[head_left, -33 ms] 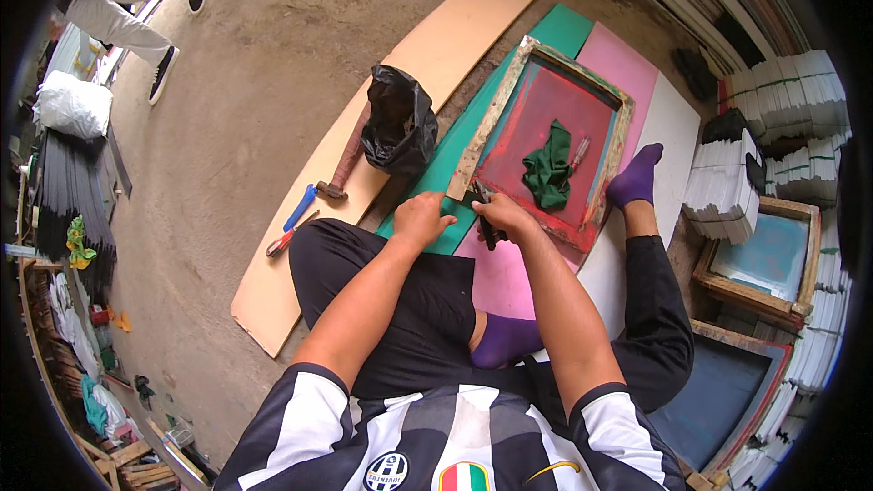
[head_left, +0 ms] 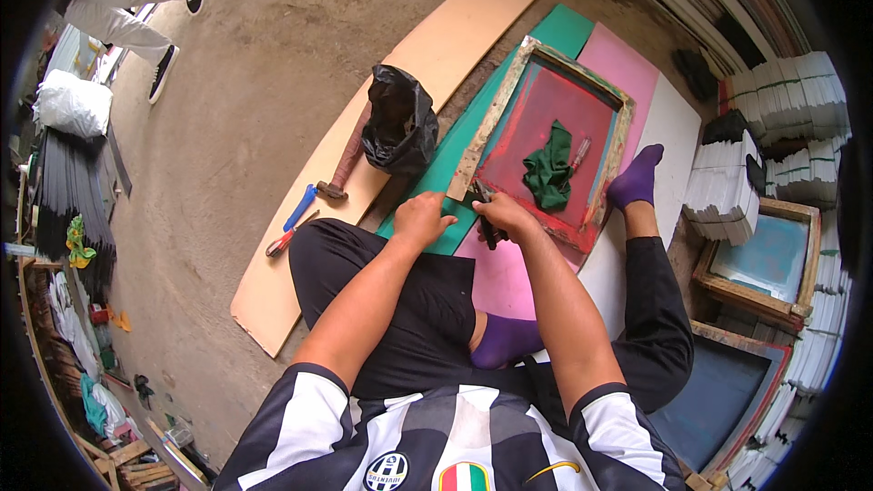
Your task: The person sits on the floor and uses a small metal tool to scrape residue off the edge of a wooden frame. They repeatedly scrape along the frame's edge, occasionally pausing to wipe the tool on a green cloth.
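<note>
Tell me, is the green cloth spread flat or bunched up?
Bunched up: the green cloth lies in a creased heap on the red mesh of the wooden-framed screen.

White plastic bundle [head_left: 73, 105] beside long dark strips [head_left: 71, 182], wooden offcuts [head_left: 127, 453] at lower left, strapped white stacks [head_left: 791, 95] at right, wooden frame [head_left: 750, 295] with pale-blue panel [head_left: 764, 250], co-worker's black sneakers [head_left: 164, 73].

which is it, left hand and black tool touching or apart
Apart. The head view shows a gap between the left hand and the black tool, which is gripped in the right hand.
</note>
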Demonstrator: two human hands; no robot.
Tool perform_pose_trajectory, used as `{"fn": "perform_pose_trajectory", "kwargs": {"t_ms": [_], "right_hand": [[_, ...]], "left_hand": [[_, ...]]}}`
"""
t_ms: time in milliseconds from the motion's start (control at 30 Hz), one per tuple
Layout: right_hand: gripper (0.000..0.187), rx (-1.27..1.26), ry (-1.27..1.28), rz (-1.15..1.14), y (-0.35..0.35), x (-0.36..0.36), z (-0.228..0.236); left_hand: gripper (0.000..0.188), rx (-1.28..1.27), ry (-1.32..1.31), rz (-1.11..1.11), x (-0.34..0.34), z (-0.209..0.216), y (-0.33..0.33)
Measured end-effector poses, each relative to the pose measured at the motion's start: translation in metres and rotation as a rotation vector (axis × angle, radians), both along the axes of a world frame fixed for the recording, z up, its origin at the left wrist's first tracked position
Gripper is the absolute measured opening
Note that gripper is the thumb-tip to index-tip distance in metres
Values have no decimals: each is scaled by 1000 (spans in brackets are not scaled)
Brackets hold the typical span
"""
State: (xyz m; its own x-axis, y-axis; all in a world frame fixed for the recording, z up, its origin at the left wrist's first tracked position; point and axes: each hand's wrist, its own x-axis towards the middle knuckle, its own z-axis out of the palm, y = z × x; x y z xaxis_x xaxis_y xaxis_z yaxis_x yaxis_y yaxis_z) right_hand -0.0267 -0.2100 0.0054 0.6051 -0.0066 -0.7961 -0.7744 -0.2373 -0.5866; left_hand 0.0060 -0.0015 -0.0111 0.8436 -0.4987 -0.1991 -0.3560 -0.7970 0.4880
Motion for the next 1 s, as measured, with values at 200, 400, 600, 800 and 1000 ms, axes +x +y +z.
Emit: {"fn": "perform_pose_trajectory", "kwargs": {"t_ms": [200,400,600,800,1000], "right_hand": [[34,-97,82,15,6,10,15],[38,-360,-73,-26,33,-9,-7],[39,-551,-153,-61,49,-15,-8],[41,-732,-310,-84,57,-25,-27],[40,-510,-343,92,62,-56,-42]], "left_hand": [[46,20,54,-11,4,2,-4],[43,10,51,13,2,-1,-6],[36,-5,11,14,1,-1,-7],[38,-117,103,151,-3,-10,1],[33,-274,598,369,11,-34,22]]}}
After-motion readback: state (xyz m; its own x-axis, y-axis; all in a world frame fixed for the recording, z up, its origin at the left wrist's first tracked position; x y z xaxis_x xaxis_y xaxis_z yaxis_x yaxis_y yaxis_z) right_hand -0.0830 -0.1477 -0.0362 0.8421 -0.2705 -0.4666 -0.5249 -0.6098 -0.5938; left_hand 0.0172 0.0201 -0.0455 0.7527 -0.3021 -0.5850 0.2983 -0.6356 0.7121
